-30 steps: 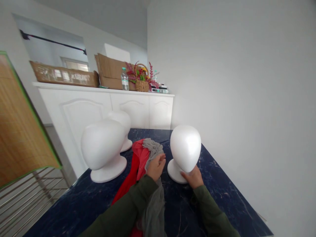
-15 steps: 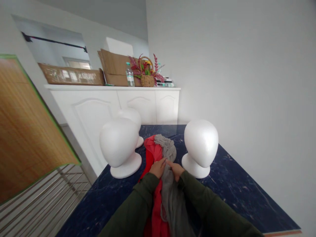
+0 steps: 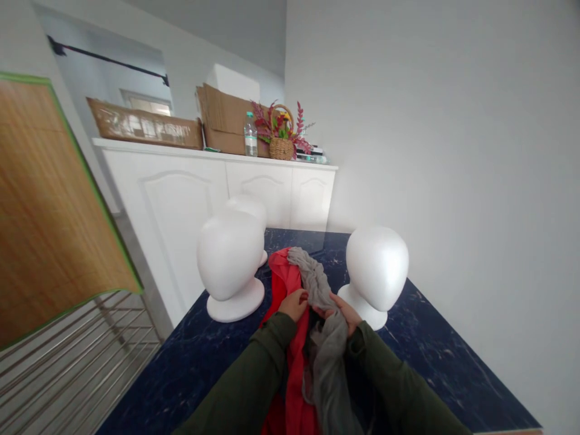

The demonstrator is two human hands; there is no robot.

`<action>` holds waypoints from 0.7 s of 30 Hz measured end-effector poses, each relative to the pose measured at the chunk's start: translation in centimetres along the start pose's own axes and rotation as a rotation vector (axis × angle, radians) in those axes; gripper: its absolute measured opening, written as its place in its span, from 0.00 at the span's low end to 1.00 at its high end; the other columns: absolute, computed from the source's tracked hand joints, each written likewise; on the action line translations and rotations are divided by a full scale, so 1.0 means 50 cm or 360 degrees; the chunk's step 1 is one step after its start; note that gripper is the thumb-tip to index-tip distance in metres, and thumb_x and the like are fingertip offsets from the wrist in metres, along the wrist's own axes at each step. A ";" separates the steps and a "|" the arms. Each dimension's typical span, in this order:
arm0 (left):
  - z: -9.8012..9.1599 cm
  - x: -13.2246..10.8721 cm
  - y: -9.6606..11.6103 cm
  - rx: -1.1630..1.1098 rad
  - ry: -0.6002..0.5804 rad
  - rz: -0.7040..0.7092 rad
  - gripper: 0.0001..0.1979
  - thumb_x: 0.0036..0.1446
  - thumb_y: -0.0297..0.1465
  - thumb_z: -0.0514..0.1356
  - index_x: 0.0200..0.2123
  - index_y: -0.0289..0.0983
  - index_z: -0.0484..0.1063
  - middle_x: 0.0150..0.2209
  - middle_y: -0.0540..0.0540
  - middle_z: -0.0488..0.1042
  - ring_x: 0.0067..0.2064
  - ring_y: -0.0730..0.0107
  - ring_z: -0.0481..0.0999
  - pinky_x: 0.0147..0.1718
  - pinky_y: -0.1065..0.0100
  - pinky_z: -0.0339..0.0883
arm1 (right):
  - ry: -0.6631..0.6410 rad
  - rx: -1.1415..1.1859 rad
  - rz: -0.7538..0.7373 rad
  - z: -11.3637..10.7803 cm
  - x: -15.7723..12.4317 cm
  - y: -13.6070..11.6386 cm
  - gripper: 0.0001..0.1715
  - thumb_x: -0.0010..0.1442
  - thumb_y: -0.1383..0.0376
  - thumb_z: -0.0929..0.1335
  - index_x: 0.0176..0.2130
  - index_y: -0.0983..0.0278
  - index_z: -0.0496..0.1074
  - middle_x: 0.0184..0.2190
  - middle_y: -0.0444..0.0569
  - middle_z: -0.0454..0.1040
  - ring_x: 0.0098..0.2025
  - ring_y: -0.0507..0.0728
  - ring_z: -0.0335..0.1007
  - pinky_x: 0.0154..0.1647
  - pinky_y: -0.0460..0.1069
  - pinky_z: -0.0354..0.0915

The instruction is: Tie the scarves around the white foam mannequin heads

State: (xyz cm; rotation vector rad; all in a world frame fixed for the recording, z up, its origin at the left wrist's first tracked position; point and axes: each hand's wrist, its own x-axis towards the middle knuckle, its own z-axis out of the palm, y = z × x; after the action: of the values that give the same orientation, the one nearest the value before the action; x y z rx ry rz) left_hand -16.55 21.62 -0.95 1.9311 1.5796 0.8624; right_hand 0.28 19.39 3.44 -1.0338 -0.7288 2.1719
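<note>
A grey scarf and a red scarf lie lengthwise side by side down the middle of the dark table. My right hand is closed around the grey scarf from its right side, with the fingers passing under the gathered cloth. On the red scarf rests my left hand, its fingers curled in a pinch at the border with the grey cloth. What those fingertips hold, if anything, is hidden. The near part of the grey scarf hangs in loose folds between my forearms.
White mannequin heads stand around: one at the left, another behind it, one at the right. The dark marbled table meets a metal rack on the left. A white cabinet carries boxes, a bottle and a flower basket.
My right hand has moved right and lifted a section of the grey scarf, parting it from the red one. My hands have drawn apart. The view has shifted slightly left.
</note>
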 end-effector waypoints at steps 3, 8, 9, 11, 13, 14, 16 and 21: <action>-0.003 -0.007 0.005 0.0108 -0.0043 0.0041 0.19 0.47 0.33 0.57 0.44 0.35 0.67 0.43 0.42 0.72 0.46 0.62 0.70 0.46 0.64 0.62 | -0.0082 -0.0013 0.0106 -0.016 -0.033 -0.003 0.22 0.60 0.55 0.57 0.33 0.70 0.68 0.12 0.38 0.59 0.10 0.44 0.44 0.10 0.41 0.46; -0.021 -0.023 0.034 0.0364 0.0003 0.0047 0.28 0.40 0.33 0.62 0.48 0.32 0.65 0.47 0.35 0.67 0.50 0.49 0.65 0.47 0.54 0.58 | -0.0100 -0.0186 0.0036 -0.035 -0.096 0.007 0.13 0.55 0.60 0.64 0.28 0.68 0.67 0.09 0.33 0.49 0.10 0.43 0.39 0.09 0.41 0.40; -0.022 -0.025 0.043 0.0430 0.0029 0.0078 0.30 0.40 0.32 0.62 0.50 0.31 0.63 0.49 0.33 0.65 0.51 0.47 0.64 0.47 0.53 0.57 | -0.0117 -0.0227 0.0012 -0.037 -0.113 0.010 0.12 0.53 0.60 0.66 0.26 0.68 0.66 0.09 0.34 0.50 0.10 0.43 0.40 0.10 0.41 0.40; -0.018 -0.024 0.064 0.0549 0.0060 0.0201 0.31 0.40 0.30 0.61 0.50 0.32 0.62 0.54 0.31 0.58 0.54 0.44 0.59 0.49 0.50 0.54 | -0.0152 -0.0338 -0.0055 -0.040 -0.149 0.016 0.12 0.50 0.61 0.68 0.23 0.67 0.64 0.10 0.35 0.53 0.11 0.42 0.42 0.10 0.41 0.39; -0.010 -0.017 0.082 0.0616 0.0032 0.0348 0.20 0.43 0.27 0.58 0.44 0.34 0.67 0.56 0.35 0.57 0.57 0.45 0.54 0.52 0.49 0.48 | -0.0163 -0.0462 -0.0147 -0.043 -0.184 0.020 0.15 0.50 0.60 0.68 0.20 0.66 0.63 0.10 0.36 0.54 0.11 0.43 0.44 0.10 0.41 0.39; -0.006 -0.011 0.089 0.0617 0.0002 0.0402 0.15 0.44 0.25 0.56 0.38 0.35 0.70 0.55 0.37 0.59 0.58 0.47 0.53 0.54 0.49 0.44 | -0.0160 -0.0512 -0.0195 -0.046 -0.200 0.020 0.16 0.49 0.60 0.68 0.19 0.66 0.63 0.09 0.37 0.54 0.11 0.43 0.44 0.11 0.42 0.38; -0.008 0.002 0.101 0.0595 -0.0049 0.0461 0.10 0.44 0.22 0.53 0.31 0.35 0.71 0.52 0.39 0.64 0.57 0.53 0.55 0.56 0.51 0.40 | -0.0133 -0.0544 -0.0281 -0.057 -0.233 0.016 0.18 0.48 0.58 0.69 0.18 0.66 0.62 0.09 0.37 0.55 0.10 0.42 0.44 0.11 0.42 0.37; -0.103 -0.003 0.142 0.0008 0.0008 0.0369 0.08 0.51 0.32 0.48 0.29 0.35 0.64 0.32 0.44 0.71 0.36 0.65 0.70 0.40 0.60 0.63 | -0.0023 -0.0555 -0.0476 -0.113 -0.339 -0.028 0.18 0.47 0.56 0.69 0.22 0.66 0.62 0.09 0.36 0.54 0.10 0.42 0.44 0.11 0.42 0.37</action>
State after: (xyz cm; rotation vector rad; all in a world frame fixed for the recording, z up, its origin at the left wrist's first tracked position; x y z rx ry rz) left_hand -15.66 19.95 7.62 2.1466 1.3797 0.9564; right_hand 13.79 9.25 9.37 -1.0024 -1.2174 1.8357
